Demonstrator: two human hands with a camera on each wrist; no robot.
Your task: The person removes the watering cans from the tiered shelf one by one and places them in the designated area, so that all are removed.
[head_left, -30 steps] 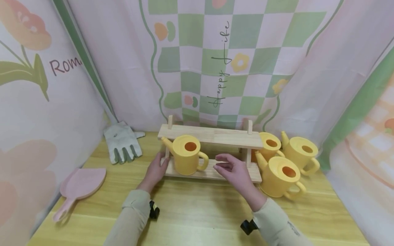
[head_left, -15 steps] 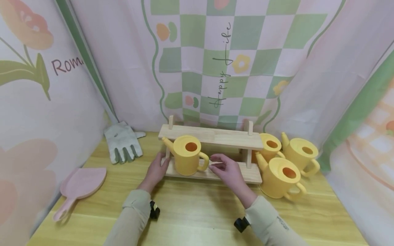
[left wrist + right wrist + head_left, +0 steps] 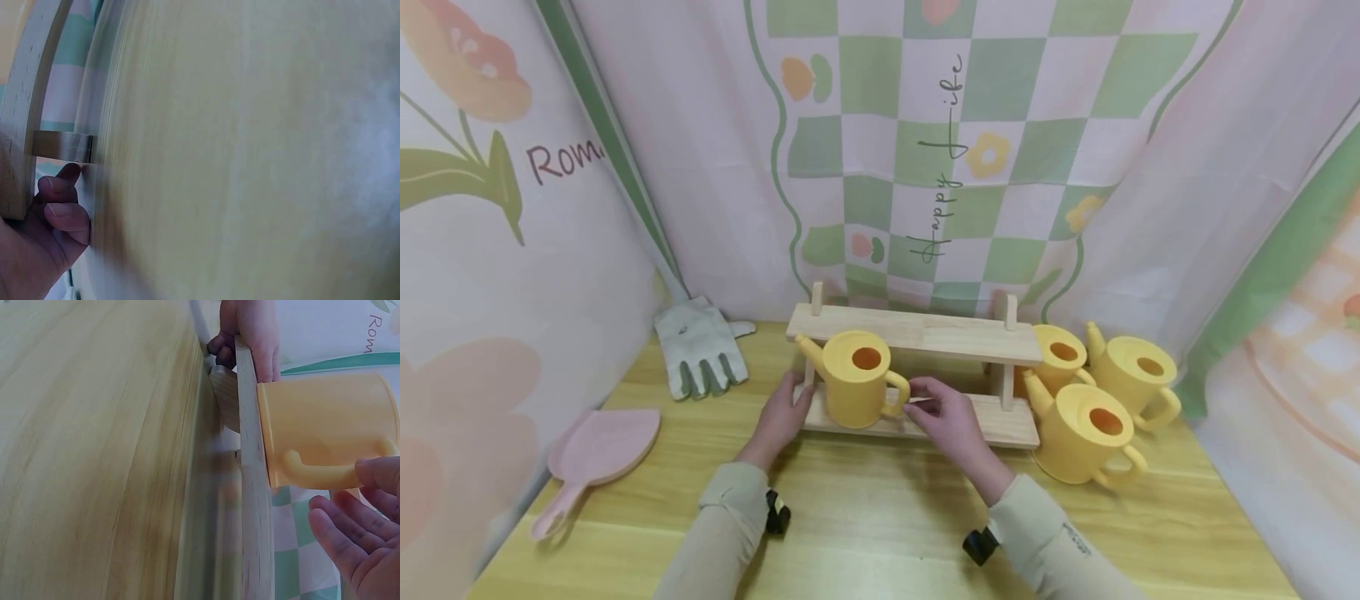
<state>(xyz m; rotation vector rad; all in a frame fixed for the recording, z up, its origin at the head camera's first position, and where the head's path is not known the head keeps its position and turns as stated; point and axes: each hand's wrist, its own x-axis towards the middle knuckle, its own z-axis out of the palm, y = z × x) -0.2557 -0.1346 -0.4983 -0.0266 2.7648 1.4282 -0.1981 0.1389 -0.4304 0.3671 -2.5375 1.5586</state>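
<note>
A yellow watering can (image 3: pixel 852 390) stands upright on the left part of the lower board of a two-tier wooden shelf (image 3: pixel 917 328), spout to the left and handle to the right. My left hand (image 3: pixel 778 418) grips the left end of that lower board; in the left wrist view its fingers (image 3: pixel 65 215) curl beneath the wood. At the can's handle (image 3: pixel 322 475) is my right hand (image 3: pixel 949 421). Its thumb tip meets the handle in the right wrist view, while the other fingers (image 3: pixel 334 540) are spread and loosely bent beside it.
Three more yellow watering cans (image 3: pixel 1086 433) stand on the table (image 3: pixel 865 517) at the shelf's right end, one partly hidden by the shelf. To the left lie a grey-white glove (image 3: pixel 696 342) and a pink dustpan (image 3: pixel 602 450). A checkered curtain (image 3: pixel 925 167) hangs behind.
My right hand has moved left along the lower board up to the can's handle. The left hand keeps its grip, and the watering can stays in place.
</note>
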